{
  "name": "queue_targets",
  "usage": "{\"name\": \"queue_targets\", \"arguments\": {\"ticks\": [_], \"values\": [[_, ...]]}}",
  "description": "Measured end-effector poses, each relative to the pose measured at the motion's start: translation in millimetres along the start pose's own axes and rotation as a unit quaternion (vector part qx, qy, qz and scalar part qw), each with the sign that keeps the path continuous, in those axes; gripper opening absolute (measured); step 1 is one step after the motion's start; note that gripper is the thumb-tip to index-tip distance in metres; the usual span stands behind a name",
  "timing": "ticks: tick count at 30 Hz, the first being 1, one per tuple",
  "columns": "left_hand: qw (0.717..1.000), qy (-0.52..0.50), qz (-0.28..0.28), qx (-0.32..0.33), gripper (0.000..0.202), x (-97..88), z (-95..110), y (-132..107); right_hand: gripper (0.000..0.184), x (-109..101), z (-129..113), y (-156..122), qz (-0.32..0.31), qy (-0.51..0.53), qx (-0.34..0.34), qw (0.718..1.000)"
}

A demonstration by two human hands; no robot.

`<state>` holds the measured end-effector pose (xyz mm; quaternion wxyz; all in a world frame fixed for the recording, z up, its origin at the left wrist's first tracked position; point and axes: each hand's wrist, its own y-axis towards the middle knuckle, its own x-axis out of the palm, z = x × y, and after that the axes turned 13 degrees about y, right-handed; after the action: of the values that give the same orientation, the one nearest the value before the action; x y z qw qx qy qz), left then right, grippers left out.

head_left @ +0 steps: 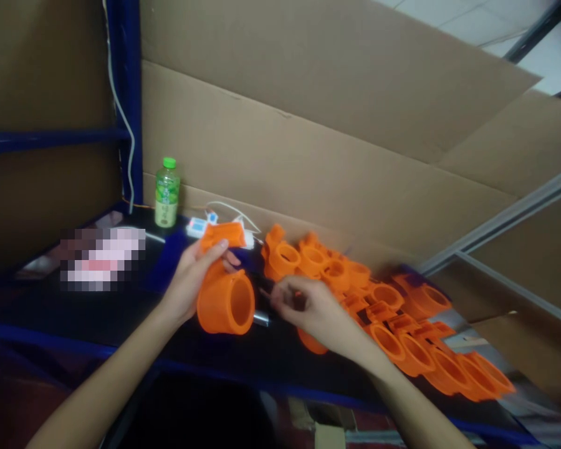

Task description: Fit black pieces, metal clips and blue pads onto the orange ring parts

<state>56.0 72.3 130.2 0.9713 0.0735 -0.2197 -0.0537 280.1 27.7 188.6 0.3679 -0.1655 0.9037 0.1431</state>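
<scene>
My left hand [191, 274] is closed around an orange plastic holder [224, 305], with a wide ring at its lower end and a clip-like piece on top. The ring's opening faces right. Just right of it, my right hand [303, 305] has its fingers curled in a pinch around something small and dark, too blurred to name. A short shiny metallic piece [261, 318] shows between the hands, and I cannot tell whether it is held. Behind and beyond my right hand lie several more orange holders [313, 259].
A green-capped drink bottle [167, 194] stands at the back left by the cardboard wall [280, 149]. A white power strip [197, 227] with cables lies near it. More orange rings [442, 368] line the right of the black tabletop [75, 318]. A blue post [125, 93] rises at left.
</scene>
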Motion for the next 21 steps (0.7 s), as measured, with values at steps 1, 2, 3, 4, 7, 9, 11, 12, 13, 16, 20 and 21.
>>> {"name": "queue_targets", "arguments": {"ticks": [1, 2, 3, 4, 7, 9, 11, 12, 13, 16, 20, 21], "values": [[1.000, -0.002, -0.010, -0.006, 0.026, 0.2, 0, -1, 0.008, -5, -6, 1, 0.023, 0.014, -0.010, 1.000], [1.000, -0.005, -0.020, -0.011, 0.026, 0.4, 0, -1, 0.010, -9, -13, 3, 0.048, 0.028, -0.026, 0.998], [0.999, -0.007, -0.031, -0.015, 0.026, 0.6, 1, -2, 0.010, -13, -19, 5, 0.074, 0.041, -0.049, 0.995], [0.999, -0.008, -0.041, -0.019, 0.026, 0.9, 2, -2, 0.010, -16, -24, 8, 0.095, 0.054, -0.074, 0.991], [0.998, -0.014, -0.058, -0.031, 0.026, 2.1, 5, -3, 0.009, -24, -42, 22, 0.097, 0.080, -0.122, 0.984], [0.997, -0.022, -0.058, -0.036, 0.025, 2.4, 7, -3, 0.009, -27, -54, 34, 0.076, 0.070, -0.113, 0.988], [0.998, -0.024, -0.054, -0.035, 0.025, 2.0, 7, -2, 0.010, -30, -66, 47, 0.071, 0.058, -0.112, 0.990], [0.998, -0.021, -0.051, -0.033, 0.026, 1.7, 7, -1, 0.010, -31, -70, 53, 0.073, 0.059, -0.120, 0.988], [0.998, -0.018, -0.046, -0.031, 0.026, 1.2, 7, -1, 0.011, -32, -74, 58, 0.074, 0.063, -0.131, 0.987], [0.999, -0.018, -0.020, -0.020, 0.027, 0.3, 6, 1, 0.014, -33, -79, 70, 0.074, 0.066, -0.160, 0.982], [1.000, -0.024, -0.007, -0.017, 0.025, 0.5, 8, 2, 0.016, -29, -74, 77, 0.115, 0.037, -0.178, 0.977], [1.000, -0.023, -0.009, -0.018, 0.025, 0.9, 8, 2, 0.016, -28, -72, 77, 0.129, 0.027, -0.181, 0.975]]}}
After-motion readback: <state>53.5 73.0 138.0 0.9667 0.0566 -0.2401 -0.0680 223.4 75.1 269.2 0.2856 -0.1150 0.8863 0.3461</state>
